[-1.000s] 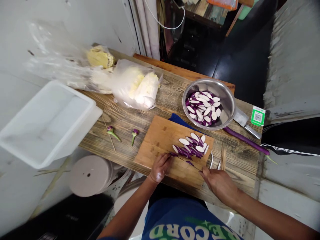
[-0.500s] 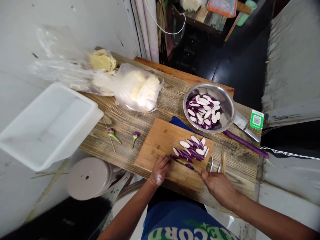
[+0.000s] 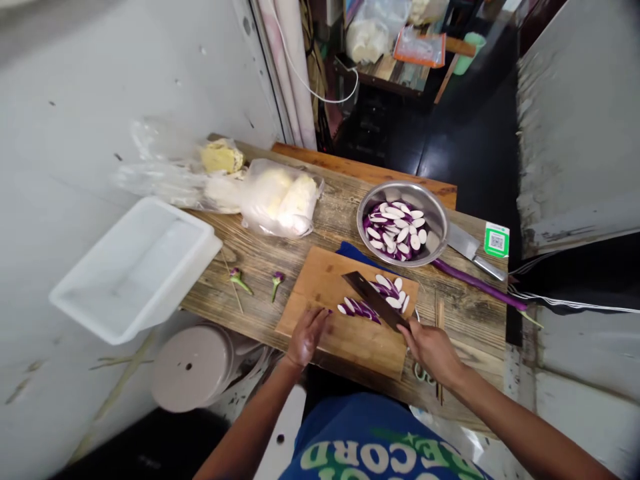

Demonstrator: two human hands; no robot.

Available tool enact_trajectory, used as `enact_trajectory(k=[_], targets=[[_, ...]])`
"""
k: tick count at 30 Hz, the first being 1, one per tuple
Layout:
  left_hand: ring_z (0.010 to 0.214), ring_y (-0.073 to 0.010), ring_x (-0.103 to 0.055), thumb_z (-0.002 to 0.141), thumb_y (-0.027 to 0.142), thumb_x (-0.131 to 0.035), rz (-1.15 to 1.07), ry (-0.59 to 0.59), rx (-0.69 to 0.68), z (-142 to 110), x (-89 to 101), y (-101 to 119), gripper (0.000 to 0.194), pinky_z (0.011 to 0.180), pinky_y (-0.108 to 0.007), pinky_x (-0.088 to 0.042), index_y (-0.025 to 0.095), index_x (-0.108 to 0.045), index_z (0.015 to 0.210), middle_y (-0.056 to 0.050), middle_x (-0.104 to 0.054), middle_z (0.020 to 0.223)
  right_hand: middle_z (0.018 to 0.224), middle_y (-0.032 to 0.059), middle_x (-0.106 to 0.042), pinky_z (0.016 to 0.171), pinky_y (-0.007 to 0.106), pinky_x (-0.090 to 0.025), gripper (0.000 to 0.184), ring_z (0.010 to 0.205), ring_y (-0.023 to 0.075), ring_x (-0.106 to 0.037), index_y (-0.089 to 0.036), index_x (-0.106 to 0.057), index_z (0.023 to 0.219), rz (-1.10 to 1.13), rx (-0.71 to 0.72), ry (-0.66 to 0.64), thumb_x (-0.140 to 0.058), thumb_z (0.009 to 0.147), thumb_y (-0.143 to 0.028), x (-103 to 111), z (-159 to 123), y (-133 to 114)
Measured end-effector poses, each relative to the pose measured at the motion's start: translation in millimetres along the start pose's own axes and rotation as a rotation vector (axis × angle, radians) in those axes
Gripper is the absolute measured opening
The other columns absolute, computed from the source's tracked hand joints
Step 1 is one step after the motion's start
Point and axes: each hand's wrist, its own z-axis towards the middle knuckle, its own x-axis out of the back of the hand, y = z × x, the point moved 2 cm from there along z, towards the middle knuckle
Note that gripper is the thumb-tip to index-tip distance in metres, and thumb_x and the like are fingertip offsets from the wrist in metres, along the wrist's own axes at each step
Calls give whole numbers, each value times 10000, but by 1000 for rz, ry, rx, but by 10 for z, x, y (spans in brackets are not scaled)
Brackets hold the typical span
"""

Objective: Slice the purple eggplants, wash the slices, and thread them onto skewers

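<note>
My right hand (image 3: 434, 349) is closed round the handle of a wide dark-bladed kitchen knife (image 3: 373, 297). Its blade slants up and left over the wooden cutting board (image 3: 313, 283). Purple eggplant slices with white cut faces lie on both sides of the blade, one group (image 3: 359, 309) nearer me and another (image 3: 393, 292) beyond. At the board's left front, my left hand (image 3: 306, 337) has its fingers bent together at a small purple eggplant piece (image 3: 329, 311), mostly hidden by the fingertips.
A steel bowl (image 3: 440, 223) of eggplant slices stands behind the board. Beside it lie a cleaver (image 3: 475, 252) and a whole eggplant (image 3: 477, 285). Two eggplant stem ends (image 3: 277, 283) lie left. Bagged cabbage (image 3: 283, 200) and a white plastic bin (image 3: 135, 267) are farther left. Scissors (image 3: 423, 373) lie right.
The knife has lifted from the piece under my left hand and swung over the slices, its blade now flatter. My left hand has drawn slightly left. The camera view has shifted too.
</note>
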Motion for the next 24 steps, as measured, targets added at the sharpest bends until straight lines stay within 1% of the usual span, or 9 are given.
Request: enact_trajectory(k=[4,6,10,13,15,18,21,22,24], targets=[[983,-201,-549,889,232,-446,205,167,100,108,308,-363,275,868,-381,-459,186,-577,1127,-98,-595,1062,536,25,-590,483,243,-278,328,477,137,-558,-143,-546,775,-22,37,95,-307,950,-283,125,-67,58],[946,-208,-561,883,248,-444,288,226,155,189,425,-571,249,850,-389,-463,171,-605,1057,-100,-609,1019,625,33,-610,522,238,-315,255,558,144,-576,-154,-557,782,-32,60,110,-361,921,-240,166,-82,51],[955,-240,-561,858,265,-442,365,188,228,330,539,-922,245,868,-428,-447,161,-631,973,-117,-623,985,898,89,-641,625,247,-384,119,736,167,-590,-150,-578,852,-50,72,80,-467,847,-193,178,-99,25],[972,-257,-558,842,259,-448,381,136,237,439,600,-997,242,871,-443,-442,160,-640,953,-123,-624,998,1009,125,-626,655,266,-416,118,776,182,-590,-141,-589,893,-67,96,38,-515,828,-204,123,-115,15],[965,-265,-561,846,268,-451,396,169,224,535,643,-874,245,855,-459,-447,156,-643,949,-131,-622,1005,1051,140,-620,668,277,-433,141,801,193,-594,-134,-597,925,-88,126,34,-538,821,-208,77,-128,17],[985,-253,-568,877,277,-436,295,181,66,705,595,-370,263,862,-473,-448,159,-629,1013,-134,-627,1021,1096,157,-613,683,288,-455,186,847,212,-597,-117,-604,974,-128,183,60,-555,812,-194,12,-137,20],[1099,-190,-541,864,337,-500,139,-61,-211,836,331,347,298,945,-387,-435,244,-582,1135,-64,-631,1112,1106,159,-616,670,288,-471,183,844,211,-603,-109,-611,978,-175,251,74,-530,821,-155,-57,-118,-3],[1190,-203,-478,862,363,-502,107,-207,-307,858,216,569,380,1003,-416,-384,235,-527,1218,-80,-594,1196,1107,159,-617,663,289,-475,183,838,208,-605,-108,-612,978,-186,274,78,-518,825,-142,-81,-107,-16],[1233,-198,-441,861,414,-488,49,-396,-437,883,37,899,475,1050,-422,-335,212,-459,1290,-97,-561,1251,1109,166,-616,646,295,-480,193,828,205,-608,-105,-609,987,-190,321,87,-492,834,-121,-127,-91,-38]])
